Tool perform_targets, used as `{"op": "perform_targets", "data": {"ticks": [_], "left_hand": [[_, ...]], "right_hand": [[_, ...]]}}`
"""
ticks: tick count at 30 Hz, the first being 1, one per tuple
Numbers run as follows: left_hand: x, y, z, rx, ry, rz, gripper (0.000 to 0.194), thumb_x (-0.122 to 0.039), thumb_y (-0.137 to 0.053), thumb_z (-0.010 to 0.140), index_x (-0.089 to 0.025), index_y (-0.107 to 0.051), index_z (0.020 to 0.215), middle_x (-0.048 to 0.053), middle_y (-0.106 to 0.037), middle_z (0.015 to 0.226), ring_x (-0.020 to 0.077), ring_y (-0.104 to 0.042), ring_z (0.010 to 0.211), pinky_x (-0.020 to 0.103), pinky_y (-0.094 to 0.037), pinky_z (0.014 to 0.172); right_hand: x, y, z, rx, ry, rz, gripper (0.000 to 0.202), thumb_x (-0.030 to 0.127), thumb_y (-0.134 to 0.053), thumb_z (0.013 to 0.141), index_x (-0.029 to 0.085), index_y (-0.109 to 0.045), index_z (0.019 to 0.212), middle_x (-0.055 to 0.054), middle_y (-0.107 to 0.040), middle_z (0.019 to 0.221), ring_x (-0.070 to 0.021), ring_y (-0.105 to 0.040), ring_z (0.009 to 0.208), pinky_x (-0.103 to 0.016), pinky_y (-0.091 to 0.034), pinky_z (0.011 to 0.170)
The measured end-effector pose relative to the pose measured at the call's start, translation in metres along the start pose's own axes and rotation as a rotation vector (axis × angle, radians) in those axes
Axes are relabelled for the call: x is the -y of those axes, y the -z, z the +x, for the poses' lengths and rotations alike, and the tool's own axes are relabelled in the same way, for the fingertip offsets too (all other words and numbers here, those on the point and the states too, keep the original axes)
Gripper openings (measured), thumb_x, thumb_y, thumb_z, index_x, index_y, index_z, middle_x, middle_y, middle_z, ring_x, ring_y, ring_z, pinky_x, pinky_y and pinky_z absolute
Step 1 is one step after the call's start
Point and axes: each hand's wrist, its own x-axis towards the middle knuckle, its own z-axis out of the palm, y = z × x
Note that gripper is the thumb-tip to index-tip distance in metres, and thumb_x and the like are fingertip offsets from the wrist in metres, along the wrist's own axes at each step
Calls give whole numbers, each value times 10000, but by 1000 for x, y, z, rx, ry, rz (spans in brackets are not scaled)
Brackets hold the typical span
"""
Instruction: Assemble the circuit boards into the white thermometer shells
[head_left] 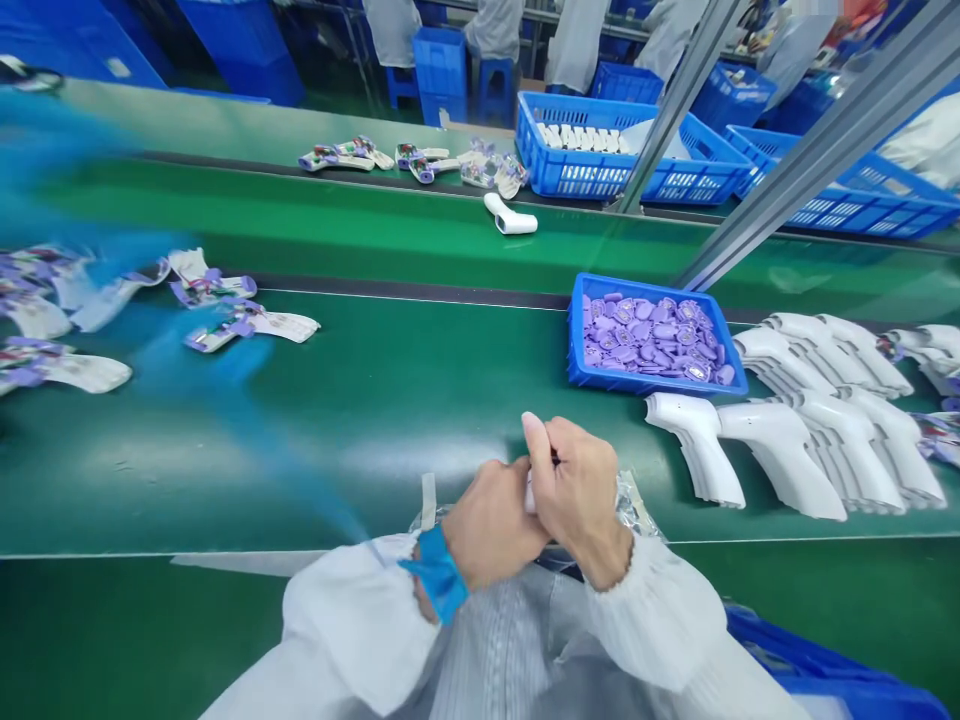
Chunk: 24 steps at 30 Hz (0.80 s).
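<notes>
My left hand and my right hand are pressed together at the table's near edge, both closed. Between them shows a small bit of a white plastic part; the rest is covered by my fingers. My right thumb points up over it. A blue wrist strap circles my left wrist, with a blurred blue cord running to the upper left. Clear plastic wrap lies beside my right wrist. Nearest on the right are stacked white gun-shaped housing shells.
A blue tray of purple oval parts sits ahead to the right. Opened handsets with wiring lie at left. Beyond, a white shell rests on the green belt, near blue crates and a slanted metal post.
</notes>
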Motion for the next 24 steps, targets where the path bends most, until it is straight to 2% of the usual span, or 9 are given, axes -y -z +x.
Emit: {"op": "perform_targets", "data": {"ticks": [3,7,10,12,15,17,19,21,24], "left_hand": [[-4,5,3,-107,-5,167,212,-260,-563,808,-154,-613,984,108,-717,828,265,-668,712,335,-410,613],[-6,16,-3,-82,-59,-52,238,-403,-615,847,-196,-583,961,40,-700,824,205,-642,682,282,-389,561],[-3,16,-10,-84,20,-76,329,-537,-590,860,-210,-561,882,18,-664,744,187,-607,624,270,-335,515],[-2,8,-12,-113,46,60,336,-535,-561,872,-200,-551,875,51,-664,741,221,-624,641,291,-327,533],[-2,-4,-12,-159,47,282,351,-509,-541,884,-168,-561,968,106,-686,771,285,-663,693,330,-351,595],[-2,-4,-12,-160,31,347,361,-505,-506,908,-159,-559,996,115,-696,785,294,-671,695,341,-359,615],[1,9,-17,-151,35,317,369,-526,-465,934,-174,-553,999,93,-697,784,279,-667,685,331,-355,605],[9,31,-25,-147,74,226,381,-564,-445,943,-204,-558,1003,55,-692,787,250,-653,679,314,-361,594],[26,68,-37,-185,101,169,343,-540,-510,927,-260,-574,1113,27,-703,982,231,-653,814,301,-415,667]], "right_hand": [[-2,1,6,-112,60,9,489,364,-446,991,202,-323,546,29,-368,540,-99,-318,512,-308,-225,553],[-2,12,8,-227,-102,139,483,387,-440,993,202,-442,547,19,-438,529,-109,-390,519,-294,-284,557],[1,15,5,-141,-195,233,485,455,-464,980,198,-500,571,19,-491,538,-114,-442,537,-280,-310,553],[5,12,4,-84,-216,247,497,480,-480,968,197,-508,561,21,-509,525,-111,-449,521,-276,-314,544],[12,5,4,-128,-221,251,537,462,-449,979,196,-512,517,13,-516,478,-109,-453,469,-281,-319,532],[12,5,8,-106,-159,284,546,447,-423,991,193,-526,519,6,-536,484,-108,-470,465,-276,-333,532],[2,14,20,11,-79,283,534,455,-413,996,188,-560,557,3,-573,524,-110,-507,497,-262,-356,545],[-19,29,43,87,-19,164,487,448,-395,1004,185,-638,674,-9,-645,629,-127,-578,588,-256,-403,600],[-64,51,93,38,32,-253,308,341,-452,980,168,-705,1008,-76,-723,967,-181,-647,822,-310,-458,782]]}}
